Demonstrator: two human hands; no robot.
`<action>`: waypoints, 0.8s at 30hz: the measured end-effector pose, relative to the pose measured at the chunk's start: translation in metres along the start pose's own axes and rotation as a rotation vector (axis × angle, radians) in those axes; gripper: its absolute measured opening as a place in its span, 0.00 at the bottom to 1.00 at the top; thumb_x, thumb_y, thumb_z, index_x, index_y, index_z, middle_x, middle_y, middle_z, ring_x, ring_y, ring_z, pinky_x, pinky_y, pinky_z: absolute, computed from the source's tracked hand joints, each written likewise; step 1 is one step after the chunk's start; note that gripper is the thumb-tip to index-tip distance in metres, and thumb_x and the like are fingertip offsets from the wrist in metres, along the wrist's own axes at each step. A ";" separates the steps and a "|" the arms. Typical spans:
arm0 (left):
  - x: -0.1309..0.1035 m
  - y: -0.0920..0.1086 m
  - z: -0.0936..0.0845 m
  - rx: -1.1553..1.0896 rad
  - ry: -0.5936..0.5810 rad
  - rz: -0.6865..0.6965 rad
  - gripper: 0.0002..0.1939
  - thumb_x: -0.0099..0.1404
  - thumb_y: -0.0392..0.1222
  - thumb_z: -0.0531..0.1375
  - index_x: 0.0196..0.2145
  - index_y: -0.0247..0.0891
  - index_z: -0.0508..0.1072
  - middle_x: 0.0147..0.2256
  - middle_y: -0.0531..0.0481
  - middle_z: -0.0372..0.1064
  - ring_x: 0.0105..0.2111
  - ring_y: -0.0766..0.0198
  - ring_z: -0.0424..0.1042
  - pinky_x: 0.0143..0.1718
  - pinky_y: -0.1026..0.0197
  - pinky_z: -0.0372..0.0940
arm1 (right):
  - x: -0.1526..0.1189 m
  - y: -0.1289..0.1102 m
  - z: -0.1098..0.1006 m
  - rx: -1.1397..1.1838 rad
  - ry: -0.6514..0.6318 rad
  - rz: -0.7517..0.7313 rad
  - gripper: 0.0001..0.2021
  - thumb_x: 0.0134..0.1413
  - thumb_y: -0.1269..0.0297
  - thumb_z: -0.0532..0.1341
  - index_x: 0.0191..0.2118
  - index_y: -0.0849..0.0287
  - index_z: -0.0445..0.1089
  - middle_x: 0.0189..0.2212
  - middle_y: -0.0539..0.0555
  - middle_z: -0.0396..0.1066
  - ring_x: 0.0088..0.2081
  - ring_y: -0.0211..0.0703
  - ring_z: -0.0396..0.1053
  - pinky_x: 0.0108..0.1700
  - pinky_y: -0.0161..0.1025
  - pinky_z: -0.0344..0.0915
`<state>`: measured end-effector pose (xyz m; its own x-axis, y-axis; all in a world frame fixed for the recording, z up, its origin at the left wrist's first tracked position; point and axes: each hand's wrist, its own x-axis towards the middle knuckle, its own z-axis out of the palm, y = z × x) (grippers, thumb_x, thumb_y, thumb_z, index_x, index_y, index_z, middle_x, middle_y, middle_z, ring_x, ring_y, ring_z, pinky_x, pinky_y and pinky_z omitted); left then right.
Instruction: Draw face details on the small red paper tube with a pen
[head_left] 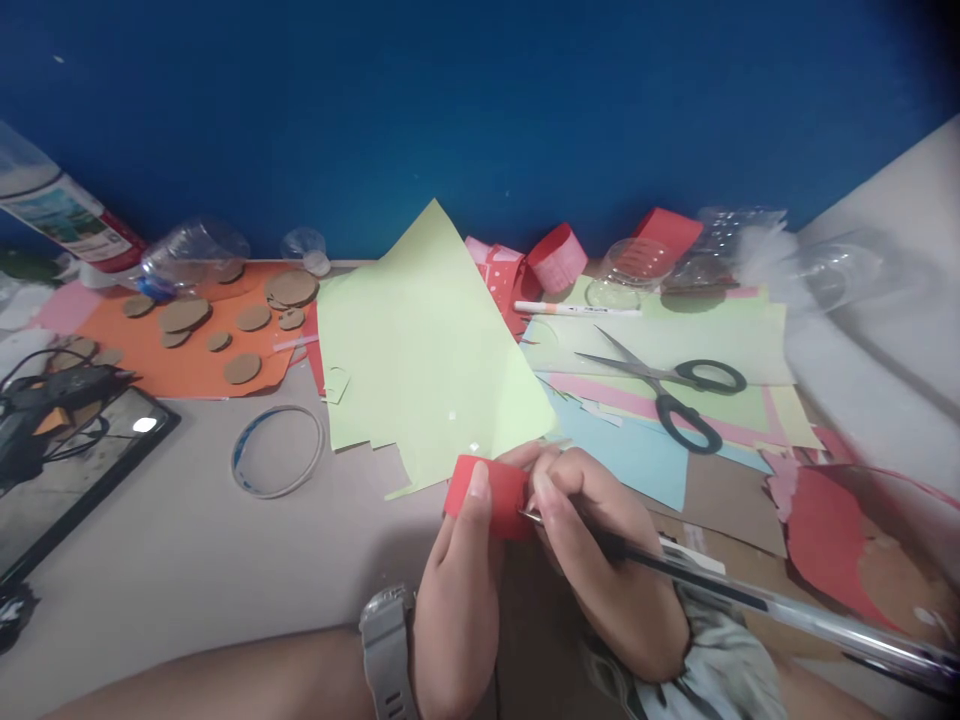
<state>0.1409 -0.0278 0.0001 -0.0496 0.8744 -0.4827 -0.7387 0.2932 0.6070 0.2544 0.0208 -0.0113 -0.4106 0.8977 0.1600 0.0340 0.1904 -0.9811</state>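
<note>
A small piece of red paper (504,492), curved like a band, is pinched under the thumb of my left hand (459,590). That wrist wears a grey watch. My right hand (600,540) is closed round a pen (720,582) with a clear barrel and a dark grip. The pen's metal tip touches or nearly touches the right end of the red paper. Fingers of my right hand partly hide that end. Just beyond both hands lies a large light green sheet (427,350) with a cut, stepped lower edge.
Scissors (660,375) lie spread on coloured papers at the right, near a marker (577,309). Cardboard discs (185,315) rest on orange paper (180,370) at the left. A tape ring (318,455), a black-edged device (161,430) and a bottle (75,220) stand left. Behind rises a blue wall (480,100).
</note>
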 end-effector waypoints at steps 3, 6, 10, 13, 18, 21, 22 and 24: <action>0.000 -0.001 -0.002 0.000 -0.023 0.015 0.24 0.83 0.53 0.51 0.55 0.38 0.81 0.61 0.41 0.80 0.70 0.45 0.70 0.74 0.46 0.63 | -0.002 0.001 0.000 -0.027 0.004 -0.005 0.19 0.80 0.56 0.55 0.31 0.52 0.61 0.29 0.49 0.62 0.32 0.45 0.63 0.33 0.43 0.59; -0.001 0.000 -0.003 -0.021 -0.043 0.021 0.24 0.84 0.51 0.48 0.55 0.37 0.81 0.60 0.41 0.81 0.70 0.47 0.70 0.74 0.48 0.63 | -0.004 0.004 0.000 -0.088 0.008 -0.014 0.19 0.80 0.54 0.54 0.32 0.52 0.59 0.28 0.49 0.60 0.31 0.45 0.61 0.33 0.44 0.59; -0.002 0.000 -0.003 -0.050 -0.046 0.019 0.22 0.84 0.50 0.50 0.53 0.38 0.82 0.60 0.41 0.81 0.69 0.48 0.72 0.73 0.48 0.64 | -0.004 0.004 0.000 -0.118 -0.010 -0.021 0.21 0.80 0.52 0.54 0.31 0.52 0.59 0.27 0.49 0.60 0.31 0.46 0.62 0.35 0.45 0.60; -0.001 -0.001 -0.003 -0.056 -0.033 0.018 0.22 0.84 0.50 0.50 0.53 0.38 0.82 0.60 0.41 0.81 0.68 0.46 0.73 0.73 0.45 0.64 | -0.001 0.002 0.000 -0.086 -0.013 -0.013 0.22 0.80 0.51 0.55 0.30 0.52 0.60 0.26 0.48 0.59 0.29 0.44 0.60 0.32 0.44 0.59; -0.002 -0.001 -0.002 -0.040 -0.021 0.013 0.23 0.84 0.52 0.51 0.52 0.40 0.83 0.60 0.43 0.82 0.68 0.47 0.73 0.72 0.47 0.65 | 0.000 -0.001 0.000 -0.073 0.003 -0.011 0.22 0.80 0.51 0.54 0.30 0.52 0.60 0.26 0.48 0.59 0.29 0.44 0.60 0.32 0.43 0.59; -0.001 -0.001 -0.003 -0.034 -0.031 0.013 0.22 0.83 0.52 0.51 0.52 0.41 0.83 0.60 0.44 0.82 0.69 0.47 0.72 0.73 0.47 0.65 | -0.002 0.000 0.000 -0.100 0.003 -0.020 0.21 0.80 0.52 0.54 0.30 0.52 0.59 0.26 0.48 0.60 0.29 0.44 0.60 0.32 0.44 0.59; 0.000 -0.001 -0.003 -0.040 -0.039 0.016 0.22 0.83 0.52 0.51 0.52 0.40 0.83 0.60 0.44 0.82 0.69 0.47 0.72 0.73 0.47 0.65 | -0.003 0.001 0.000 -0.109 0.003 -0.024 0.21 0.80 0.53 0.54 0.31 0.52 0.59 0.26 0.48 0.59 0.29 0.44 0.60 0.32 0.44 0.59; 0.000 -0.001 -0.004 -0.052 -0.048 0.016 0.22 0.83 0.51 0.51 0.53 0.40 0.83 0.60 0.44 0.82 0.69 0.47 0.73 0.73 0.47 0.65 | -0.003 0.003 0.000 -0.129 0.004 -0.043 0.20 0.80 0.54 0.54 0.31 0.52 0.58 0.26 0.47 0.58 0.28 0.43 0.59 0.33 0.43 0.59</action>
<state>0.1391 -0.0296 -0.0027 -0.0299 0.8968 -0.4414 -0.7720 0.2598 0.5801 0.2560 0.0184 -0.0152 -0.4105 0.8892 0.2020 0.1331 0.2776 -0.9514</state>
